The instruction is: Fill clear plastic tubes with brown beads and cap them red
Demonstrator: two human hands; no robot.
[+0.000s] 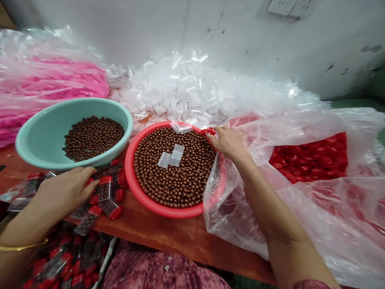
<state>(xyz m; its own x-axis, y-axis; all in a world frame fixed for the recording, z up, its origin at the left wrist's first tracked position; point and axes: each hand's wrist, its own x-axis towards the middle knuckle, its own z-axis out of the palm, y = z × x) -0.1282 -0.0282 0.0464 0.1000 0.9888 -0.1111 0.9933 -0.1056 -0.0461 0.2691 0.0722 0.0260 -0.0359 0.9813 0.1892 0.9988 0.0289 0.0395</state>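
My right hand (228,142) reaches over the rim of a red plastic basin (131,176) and pinches a small red plastic piece (208,131) in its fingertips. That basin is heaped with glossy brown balls (175,169), and small clear plastic bags (173,155) lie on top. My left hand (67,193) rests over several clear packets with red caps (105,196), its fingers curved. Whether those fingers grip one, I cannot tell. A teal basin (37,149) holding darker brown balls (93,139) stands beyond my left hand.
A heap of clear plastic bags (197,94) lies against the white wall (127,24). A large plastic sack of red pieces (308,157) spreads to the right, and pink material in plastic (55,85) to the left. More red-capped packets (62,262) fill a container below the wooden table edge (164,232).
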